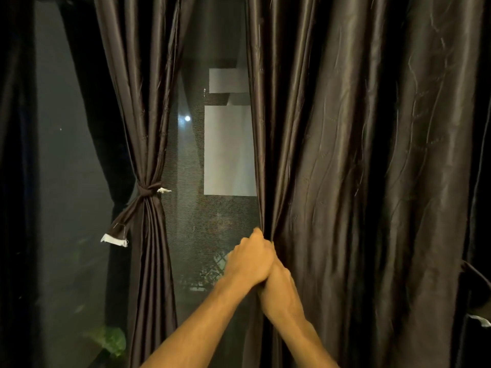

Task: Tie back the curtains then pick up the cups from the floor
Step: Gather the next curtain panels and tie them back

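Head view examined. Found left curtain (pixel 143 115) at 9 to 10 o'clock, gathered into a narrow bundle and bound at mid-height by a knotted tie band (pixel 145 193) of the same dark fabric. Noted two pale-edged loose ends, one just right of the knot, the other hanging down-left of it. Found right curtain (pixel 372 155) filling the frame from 12 through 3 to 5 o'clock, hanging loose in long folds, unbound. Observed window (pixel 228 150) between both curtains, dark, with pale rectangular reflections. Located left hand (pixel 252 261) toward 6 o'clock, just below centre, curled round the inner edge of right curtain and gripping it. Located right hand (pixel 280 290) directly beneath, touching left hand, back toward camera, pressed against the same edge. Fingers hidden behind left hand and the fold, so cannot tell whether gripping. Logged a pale-ended fabric strip (pixel 479 320) at 4 o'clock by the frame edge, and green leaves (pixel 110 338) at 7 o'clock, low beside left curtain.
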`<action>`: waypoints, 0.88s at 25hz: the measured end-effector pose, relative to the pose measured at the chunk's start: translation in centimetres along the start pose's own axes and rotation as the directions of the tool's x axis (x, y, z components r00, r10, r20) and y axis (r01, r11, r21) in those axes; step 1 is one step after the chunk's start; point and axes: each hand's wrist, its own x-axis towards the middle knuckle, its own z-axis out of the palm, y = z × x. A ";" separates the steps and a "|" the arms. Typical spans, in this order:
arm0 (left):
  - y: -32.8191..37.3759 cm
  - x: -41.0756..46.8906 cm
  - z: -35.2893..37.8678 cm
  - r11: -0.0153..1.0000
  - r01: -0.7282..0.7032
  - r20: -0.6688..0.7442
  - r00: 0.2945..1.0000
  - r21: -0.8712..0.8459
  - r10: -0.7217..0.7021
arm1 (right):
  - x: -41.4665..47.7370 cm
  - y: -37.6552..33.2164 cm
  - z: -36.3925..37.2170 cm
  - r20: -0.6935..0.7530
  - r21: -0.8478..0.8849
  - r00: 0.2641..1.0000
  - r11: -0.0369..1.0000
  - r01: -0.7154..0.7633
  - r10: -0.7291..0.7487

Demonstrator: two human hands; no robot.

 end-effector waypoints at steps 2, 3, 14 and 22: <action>0.3 -0.1 0.1 1.000 -0.001 0.008 1.000 0.002 0.001 | 0.1 0.1 0.1 -0.011 0.040 0.999 0.998 -0.037 0.038; 0.3 -0.2 0.1 1.000 0.007 0.012 1.000 0.001 -0.007 | 0.0 0.0 -0.1 0.001 0.032 0.999 0.998 -0.051 0.051; 1.0 -0.5 0.5 0.990 -0.028 -0.039 0.999 0.139 0.034 | -1.6 -1.3 -2.6 0.083 -0.028 0.997 0.999 0.015 -0.012; 2.0 -1.3 0.8 0.993 -0.028 -0.029 0.999 0.115 0.032 | -2.0 -1.7 -2.6 0.000 -0.032 0.997 0.996 -0.079 0.079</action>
